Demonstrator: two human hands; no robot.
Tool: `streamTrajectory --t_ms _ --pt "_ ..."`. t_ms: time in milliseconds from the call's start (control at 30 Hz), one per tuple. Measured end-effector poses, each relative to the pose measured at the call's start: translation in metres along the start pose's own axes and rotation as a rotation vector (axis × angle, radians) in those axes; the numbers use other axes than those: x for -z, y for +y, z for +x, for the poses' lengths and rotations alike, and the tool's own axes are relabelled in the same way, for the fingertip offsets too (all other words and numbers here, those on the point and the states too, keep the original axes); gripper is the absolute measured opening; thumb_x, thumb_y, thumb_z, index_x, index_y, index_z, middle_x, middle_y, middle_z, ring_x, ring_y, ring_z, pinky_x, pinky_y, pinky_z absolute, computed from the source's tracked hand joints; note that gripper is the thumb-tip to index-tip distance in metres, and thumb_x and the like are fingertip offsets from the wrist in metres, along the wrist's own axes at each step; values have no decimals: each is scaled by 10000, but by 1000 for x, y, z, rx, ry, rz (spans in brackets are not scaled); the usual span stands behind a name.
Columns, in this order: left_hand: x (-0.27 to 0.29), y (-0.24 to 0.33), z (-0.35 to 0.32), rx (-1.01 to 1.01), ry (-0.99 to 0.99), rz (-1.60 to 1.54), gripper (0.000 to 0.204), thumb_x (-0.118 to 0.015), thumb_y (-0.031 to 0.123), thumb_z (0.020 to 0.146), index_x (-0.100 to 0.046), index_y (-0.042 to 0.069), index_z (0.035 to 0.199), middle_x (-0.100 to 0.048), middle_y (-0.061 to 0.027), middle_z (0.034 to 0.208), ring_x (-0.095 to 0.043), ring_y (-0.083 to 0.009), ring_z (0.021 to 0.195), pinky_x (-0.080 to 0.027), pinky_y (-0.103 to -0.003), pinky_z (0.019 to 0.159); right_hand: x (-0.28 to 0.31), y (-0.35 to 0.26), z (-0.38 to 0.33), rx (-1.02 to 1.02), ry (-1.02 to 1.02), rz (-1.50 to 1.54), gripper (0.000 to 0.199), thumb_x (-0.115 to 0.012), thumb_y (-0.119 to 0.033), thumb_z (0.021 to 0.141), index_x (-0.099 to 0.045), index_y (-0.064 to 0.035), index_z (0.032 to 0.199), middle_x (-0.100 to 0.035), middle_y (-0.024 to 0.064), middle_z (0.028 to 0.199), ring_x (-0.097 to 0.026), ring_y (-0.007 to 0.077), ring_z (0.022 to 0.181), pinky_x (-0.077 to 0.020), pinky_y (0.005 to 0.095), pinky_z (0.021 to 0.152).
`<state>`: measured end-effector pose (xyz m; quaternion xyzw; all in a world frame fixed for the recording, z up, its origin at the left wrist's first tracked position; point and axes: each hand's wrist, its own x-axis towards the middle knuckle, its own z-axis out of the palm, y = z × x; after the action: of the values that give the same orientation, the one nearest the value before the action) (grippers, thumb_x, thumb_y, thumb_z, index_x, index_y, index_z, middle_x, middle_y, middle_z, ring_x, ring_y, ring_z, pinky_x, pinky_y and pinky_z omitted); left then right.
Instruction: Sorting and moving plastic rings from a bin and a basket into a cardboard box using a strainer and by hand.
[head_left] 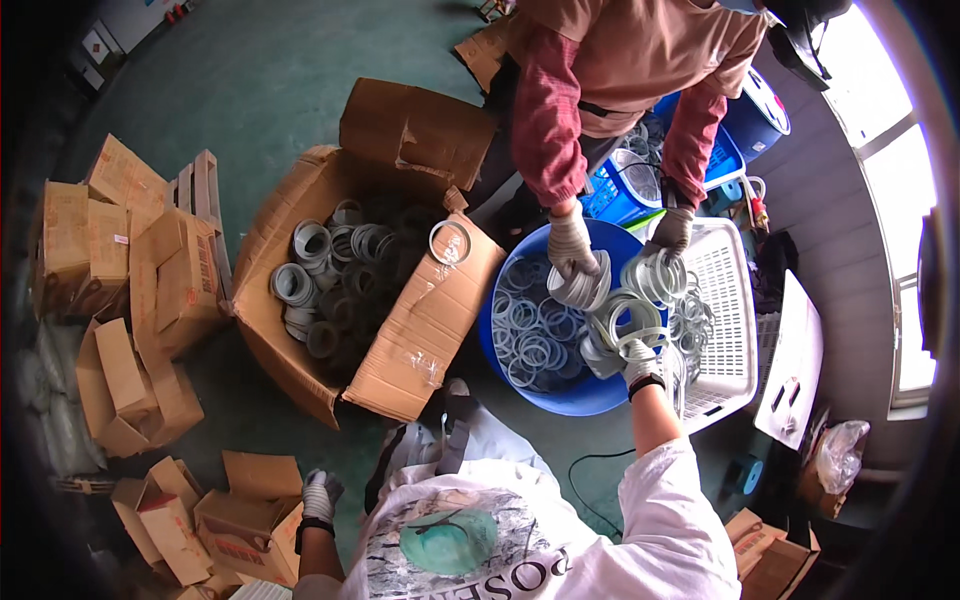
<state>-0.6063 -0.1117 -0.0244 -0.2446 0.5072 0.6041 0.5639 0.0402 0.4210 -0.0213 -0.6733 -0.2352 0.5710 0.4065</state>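
My right hand (641,366), in a pale knit glove with a dark band at the wrist, grips a bundle of grey-white rings (632,318) over the right rim of a round blue tub (575,402). Many loose rings (530,335) lie inside the tub. My left hand (320,497), also gloved, hangs low at the left beside an open carton, fingers loosely apart and nothing visible in it. Across from me, a co-worker's gloved hands (573,245) hold stacks of similar rings (582,284) above the tub, close to my right hand.
A white perforated basket (735,335) with rings stands against the tub's right side. To the left is a large open carton (290,215) full of ring stacks; one ring (449,242) lies on its flap. Smaller cartons (180,290) crowd the far left. A black cable (578,480) crosses the floor.
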Motion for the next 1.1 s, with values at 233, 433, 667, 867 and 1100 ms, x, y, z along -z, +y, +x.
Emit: streamTrajectory --t_ms 233,433,667,867,1100 --pt "-67 5 -59 -203 430 151 113 -572 146 821 -495 195 888 -463 -16 622 -463 -195 524 -416 -361 469 -71 -65 -60 188 287 -764 229 -588 -235 784 -638 -39 892 -615 87 868 -553 171 735 -433 305 628" --pt "-41 -2 -27 -92 102 102 112 -576 148 816 -497 191 882 -432 -10 585 -445 -194 517 -390 -362 453 -2 -49 42 347 -120 -382 290 -582 -195 820 -571 -61 1077 -632 79 988 -596 207 921 -467 364 819" --pt "-49 1 -24 -187 338 107 187 -608 123 810 -518 228 936 -429 -6 596 -416 -165 474 -353 -333 416 -94 -101 -77 -272 63 -48 238 -620 -183 784 -611 -32 968 -628 97 825 -601 220 719 -493 372 631" --pt "-71 4 -37 -169 432 165 178 -634 170 785 -530 227 918 -490 -24 613 -470 -196 545 -383 -366 458 -124 -143 -154 -238 129 -385 450 -679 -320 725 -596 -29 1058 -651 107 945 -612 212 899 -470 338 789" --pt "-27 2 -24 -4 53 -60 199 -575 141 820 -500 207 992 -428 -18 617 -426 -193 522 -381 -361 449 -53 -107 -104 138 251 -1340 381 -641 -173 704 -598 -56 1065 -630 180 950 -607 282 885 -460 370 767"
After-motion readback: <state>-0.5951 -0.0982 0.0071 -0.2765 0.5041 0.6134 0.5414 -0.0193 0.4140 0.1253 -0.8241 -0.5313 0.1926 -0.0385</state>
